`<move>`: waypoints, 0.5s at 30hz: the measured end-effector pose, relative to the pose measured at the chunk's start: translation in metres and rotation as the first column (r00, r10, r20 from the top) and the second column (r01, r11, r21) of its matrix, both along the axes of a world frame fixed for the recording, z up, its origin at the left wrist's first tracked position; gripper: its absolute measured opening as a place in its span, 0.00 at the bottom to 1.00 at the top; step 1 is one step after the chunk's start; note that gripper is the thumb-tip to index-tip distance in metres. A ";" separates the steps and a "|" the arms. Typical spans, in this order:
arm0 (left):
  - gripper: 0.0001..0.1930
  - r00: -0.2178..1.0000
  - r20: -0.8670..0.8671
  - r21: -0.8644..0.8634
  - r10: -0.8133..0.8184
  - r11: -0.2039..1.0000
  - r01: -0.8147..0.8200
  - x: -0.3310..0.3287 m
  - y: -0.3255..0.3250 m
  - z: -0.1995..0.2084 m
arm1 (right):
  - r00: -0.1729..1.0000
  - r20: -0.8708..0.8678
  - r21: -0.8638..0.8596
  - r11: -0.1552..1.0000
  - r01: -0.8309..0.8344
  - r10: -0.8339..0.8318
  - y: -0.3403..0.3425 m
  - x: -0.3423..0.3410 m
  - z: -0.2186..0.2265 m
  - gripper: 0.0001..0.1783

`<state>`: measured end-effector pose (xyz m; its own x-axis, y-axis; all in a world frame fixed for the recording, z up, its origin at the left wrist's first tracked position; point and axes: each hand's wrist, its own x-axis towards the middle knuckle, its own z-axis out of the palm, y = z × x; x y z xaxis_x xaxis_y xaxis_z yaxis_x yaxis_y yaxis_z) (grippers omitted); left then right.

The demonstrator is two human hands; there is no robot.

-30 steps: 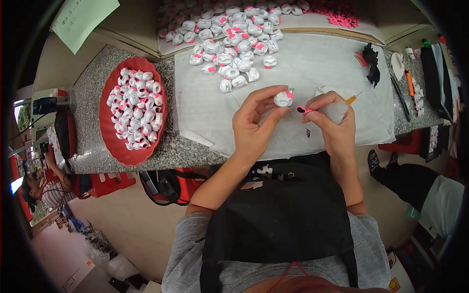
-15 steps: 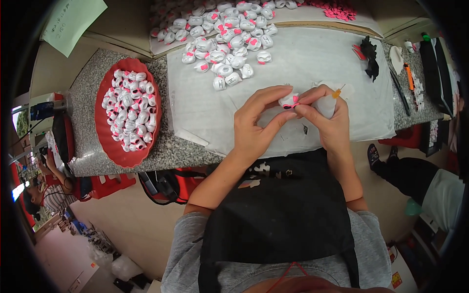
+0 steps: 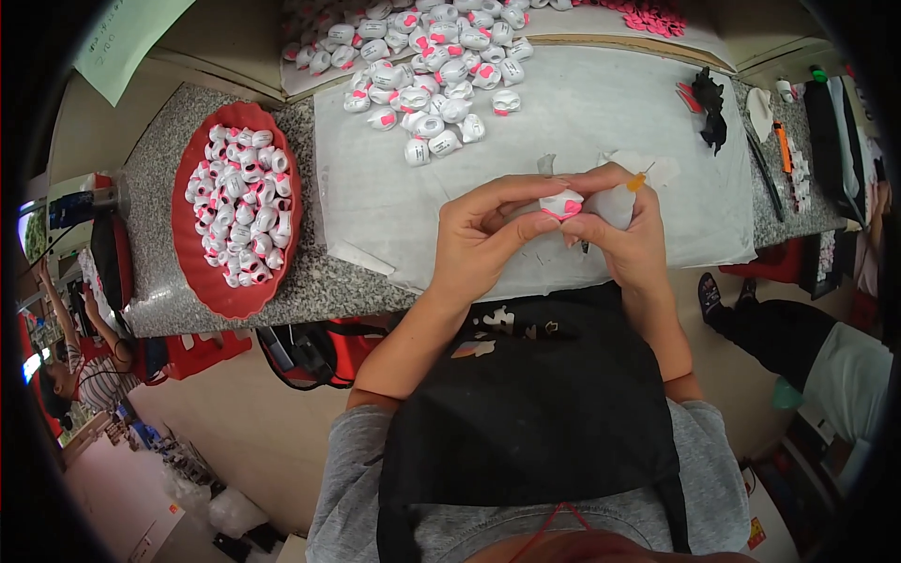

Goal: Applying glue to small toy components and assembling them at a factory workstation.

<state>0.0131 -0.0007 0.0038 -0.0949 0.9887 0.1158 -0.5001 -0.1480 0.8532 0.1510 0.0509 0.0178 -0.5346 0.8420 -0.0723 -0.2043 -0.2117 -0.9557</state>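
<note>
Near the centre of the frame, slightly right, both hands meet over the front edge of the counter (image 3: 160, 188). The left hand (image 3: 488, 235) is curled, its thumb and fingertips pinching a small white piece with a pink patch (image 3: 563, 205). The right hand (image 3: 624, 235) presses against the same piece from the right, fingers bent close around it, and also holds a pale, soft tube with an orange tip (image 3: 624, 192) that sticks up between its fingers. The piece sits just above a white sheet (image 3: 601, 103) that covers most of the counter.

At the left of the frame a red oval tray (image 3: 188, 267) rests on the speckled counter, just beside the sheet's left edge. It is filled with many small white pieces marked in pink (image 3: 239, 202), heaped close together across most of its floor; only its rim and lower end show bare.

In the upper middle a loose pile of the same white-and-pink pieces (image 3: 432, 66) lies directly on the sheet, in no container, spreading to the top edge. At the upper right a scatter of flat pink cut-outs (image 3: 648, 13) lies at the frame's edge, and a black scrap (image 3: 709, 103) sits near the sheet's right side. Slim tools (image 3: 765, 174) lie on the counter at the far right.
</note>
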 end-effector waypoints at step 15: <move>0.13 0.996 -0.091 -0.028 -0.001 1.000 -0.001 0.005 -0.002 -0.001 | 1.000 0.016 -0.005 1.000 0.005 -0.005 -0.003 0.008 -0.005 0.14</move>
<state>0.0183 -0.0027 0.0030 -0.0851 0.9917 0.0964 -0.4205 -0.1235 0.8988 0.1591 0.0482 0.0131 -0.5293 0.8441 -0.0853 -0.1899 -0.2159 -0.9578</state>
